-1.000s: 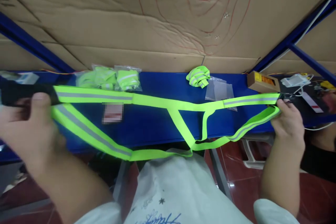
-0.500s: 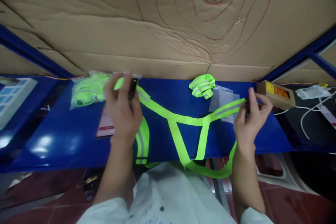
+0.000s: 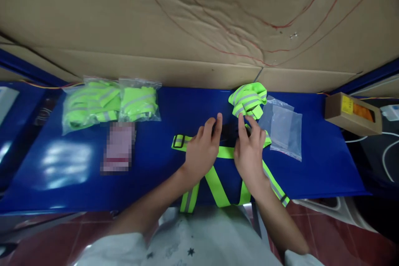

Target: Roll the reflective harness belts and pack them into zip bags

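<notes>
At the left of a blue table (image 3: 190, 104), two clear zip bags (image 3: 139, 102) of neon-yellow reflective straps lie side by side, with a pixelated pinkish rectangle (image 3: 119, 149) just below them. Next, a neon-yellow reflective harness (image 3: 217, 188) lies partly on the table near its front edge, a black slider (image 3: 178, 141) at its left end. Over it, the person's left hand (image 3: 202, 151) has bent fingers around something dark; the right hand (image 3: 251, 151) has index and middle fingers extended. Whether either pinches anything cannot be told. Beyond the right hand sits a folded reflective bundle (image 3: 248, 97); rightward lie flat plastic bags (image 3: 286, 129), then a windowed cardboard box (image 3: 335, 112).
</notes>
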A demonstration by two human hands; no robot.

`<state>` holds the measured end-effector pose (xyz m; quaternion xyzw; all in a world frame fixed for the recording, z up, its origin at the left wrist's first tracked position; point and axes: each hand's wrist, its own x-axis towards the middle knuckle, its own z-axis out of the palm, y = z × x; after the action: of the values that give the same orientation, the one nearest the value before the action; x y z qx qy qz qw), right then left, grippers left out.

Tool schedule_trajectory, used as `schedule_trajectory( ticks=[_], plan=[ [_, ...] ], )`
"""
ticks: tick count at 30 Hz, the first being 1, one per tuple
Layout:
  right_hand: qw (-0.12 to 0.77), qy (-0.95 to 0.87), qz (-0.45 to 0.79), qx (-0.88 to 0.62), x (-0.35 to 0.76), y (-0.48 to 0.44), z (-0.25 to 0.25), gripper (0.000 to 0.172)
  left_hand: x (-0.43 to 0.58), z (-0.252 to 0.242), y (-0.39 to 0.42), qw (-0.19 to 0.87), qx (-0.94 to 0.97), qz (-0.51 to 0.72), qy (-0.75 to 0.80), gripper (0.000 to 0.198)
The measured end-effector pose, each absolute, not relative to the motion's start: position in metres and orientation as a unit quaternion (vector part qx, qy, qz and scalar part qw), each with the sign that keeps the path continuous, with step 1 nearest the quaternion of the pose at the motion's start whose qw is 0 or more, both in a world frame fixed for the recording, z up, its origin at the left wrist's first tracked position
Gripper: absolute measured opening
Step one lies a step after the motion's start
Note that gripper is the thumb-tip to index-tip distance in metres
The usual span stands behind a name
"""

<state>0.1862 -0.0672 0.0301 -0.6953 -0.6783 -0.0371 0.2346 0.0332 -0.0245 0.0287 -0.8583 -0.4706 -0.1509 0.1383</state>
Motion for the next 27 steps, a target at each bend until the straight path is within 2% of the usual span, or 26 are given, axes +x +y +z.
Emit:
schedule_trajectory(
  ticks=[7, 12, 15, 20, 23, 27],
  plan=[
    [0.2, -0.685, 0.0, -0.7, 0.182, -0.06, 0.027, 0.074, 0.033, 0.023, -0.019, 0.138, -0.852, -0.135, -0.486, 0.054],
    [0.211, -0.69, 0.033, -0.691, 0.184, -0.058, 0.028, 0.072, 0.035, 0.019, -0.022, 0.117, -0.86, -0.115, -0.483, 0.057],
    [0.213, -0.686, 0.058, -0.693, 0.177, -0.063, 0.029, 0.078, 0.035, 0.018, -0.024, 0.081, -0.868, -0.111, -0.477, 0.057],
    [0.213, -0.727, 0.19, -0.624, 0.163, -0.081, 0.027, 0.096, 0.03, 0.016, -0.02, 0.035, -0.869, -0.138, -0.474, 0.057],
    [0.239, -0.727, 0.23, -0.601, 0.166, -0.086, 0.026, 0.097, 0.028, 0.016, -0.016, 0.0, -0.891, -0.14, -0.433, 0.062],
    [0.265, -0.741, 0.224, -0.575, 0.177, -0.089, 0.031, 0.094, 0.026, 0.023, -0.017, -0.062, -0.913, -0.176, -0.363, 0.072]
  ],
)
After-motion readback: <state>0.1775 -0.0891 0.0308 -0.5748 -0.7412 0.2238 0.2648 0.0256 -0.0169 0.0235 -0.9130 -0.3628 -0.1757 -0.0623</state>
